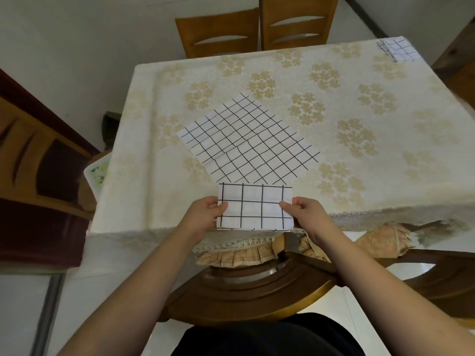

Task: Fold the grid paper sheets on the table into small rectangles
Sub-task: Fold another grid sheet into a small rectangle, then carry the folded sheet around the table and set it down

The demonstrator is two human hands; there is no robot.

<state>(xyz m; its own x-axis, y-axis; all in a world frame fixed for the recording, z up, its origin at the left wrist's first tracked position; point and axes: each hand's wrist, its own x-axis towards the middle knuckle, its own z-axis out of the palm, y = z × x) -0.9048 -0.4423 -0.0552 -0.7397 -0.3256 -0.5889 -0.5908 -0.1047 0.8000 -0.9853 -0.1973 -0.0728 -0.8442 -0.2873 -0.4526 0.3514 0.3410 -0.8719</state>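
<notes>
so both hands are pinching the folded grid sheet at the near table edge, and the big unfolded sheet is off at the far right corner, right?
Not quite. The left hand and right hand do pinch the folded grid sheet at the near edge, but the head view shows the unfolded sheet lying mid-table just beyond it. The far right corner holds a small folded piece.

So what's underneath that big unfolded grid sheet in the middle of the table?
The unfolded grid sheet lies flat on the floral tablecloth. Whether anything else lies under it cannot be seen. The folded sheet hides its near corner.
</notes>
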